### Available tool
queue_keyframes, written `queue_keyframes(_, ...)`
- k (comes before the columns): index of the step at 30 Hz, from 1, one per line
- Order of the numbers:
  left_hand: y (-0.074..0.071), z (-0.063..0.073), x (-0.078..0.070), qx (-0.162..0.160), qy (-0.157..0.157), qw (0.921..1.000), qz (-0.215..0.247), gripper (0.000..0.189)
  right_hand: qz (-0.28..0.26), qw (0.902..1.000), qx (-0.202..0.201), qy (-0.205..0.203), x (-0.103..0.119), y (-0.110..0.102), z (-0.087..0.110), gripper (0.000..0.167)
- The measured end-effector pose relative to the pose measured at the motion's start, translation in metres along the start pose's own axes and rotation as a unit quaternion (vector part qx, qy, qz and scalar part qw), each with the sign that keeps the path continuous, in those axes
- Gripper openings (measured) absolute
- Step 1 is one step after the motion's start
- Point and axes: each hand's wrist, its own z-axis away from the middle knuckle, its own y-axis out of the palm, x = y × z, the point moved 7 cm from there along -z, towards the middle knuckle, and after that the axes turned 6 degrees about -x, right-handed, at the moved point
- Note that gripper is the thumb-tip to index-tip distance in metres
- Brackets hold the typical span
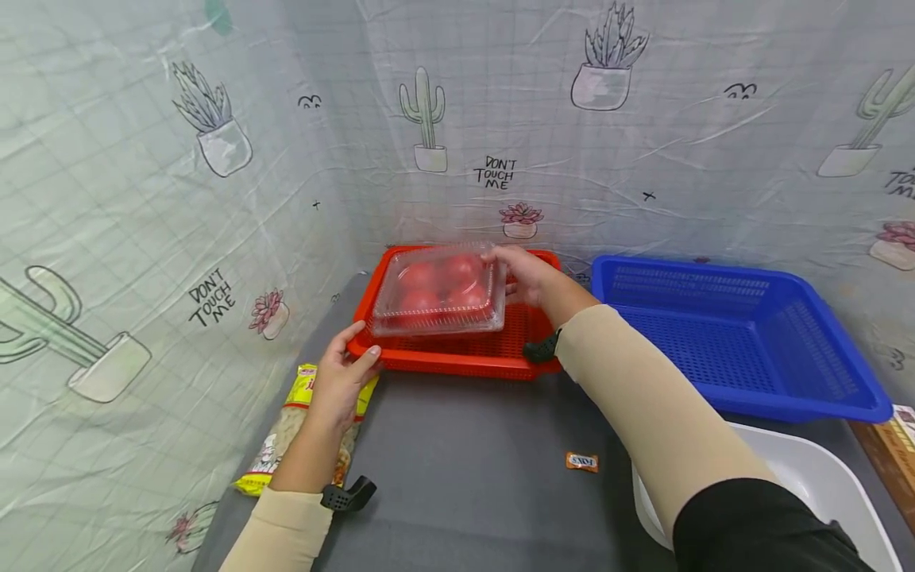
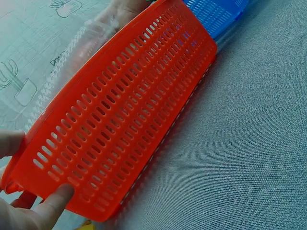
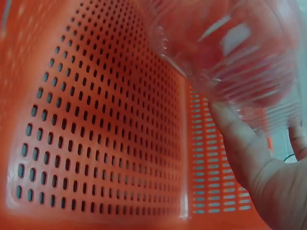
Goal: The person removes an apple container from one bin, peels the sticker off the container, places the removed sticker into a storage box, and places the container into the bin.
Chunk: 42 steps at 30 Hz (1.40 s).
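My right hand (image 1: 527,274) holds a clear plastic clamshell box (image 1: 438,318) by its right end. Several red round fruits (image 1: 420,276) that look like tomatoes show through its lid. The box is tilted over the red perforated basket (image 1: 457,365), whose floor shows bare below it in the right wrist view. At the basket's front left corner, my left hand (image 1: 339,385) grips the rim. Its thumb (image 2: 61,196) presses the slotted outer wall in the left wrist view, with other fingers up at the rim.
A yellow-ended food packet (image 1: 289,433) lies under the left forearm. Right of the red basket stands a blue basket (image 1: 715,334), with a white tub (image 1: 822,469) in front of it. A small orange wrapped packet (image 1: 582,461) lies on the grey table (image 1: 465,469). A printed curtain (image 1: 457,119) stands behind.
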Motion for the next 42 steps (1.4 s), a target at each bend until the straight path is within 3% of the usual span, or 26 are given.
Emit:
queue_keyframes(8,0.005,-0.001,0.000,0.005,0.008,0.9999,-0.006,0.064,0.012,0.9999,-0.002,0.008,-0.015,-0.011,-0.009,0.066)
queue_keyframes(19,0.005,-0.002,0.001,0.007,0.011,0.9999,0.005,0.066,0.062,0.9968,0.037,-0.034,-0.018,-0.014,-0.014,0.077)
queue_keyframes(25,0.004,-0.002,0.001,0.001,0.014,0.9999,0.008,0.065,0.117,0.9923,0.022,-0.034,-0.020,-0.015,-0.017,0.081)
queue_keyframes(32,0.005,-0.001,0.000,0.001,0.017,0.9998,0.011,0.066,0.125,0.9911,0.018,-0.040,-0.023,-0.015,-0.020,0.079)
queue_keyframes(39,0.005,-0.001,0.001,0.001,0.016,0.9997,0.017,0.066,0.197,0.9788,0.000,-0.056,-0.026,-0.012,-0.020,0.073)
queue_keyframes(42,0.004,-0.001,0.001,0.002,0.016,0.9997,0.020,0.066,0.193,0.9796,-0.004,-0.056,-0.027,-0.011,-0.020,0.071)
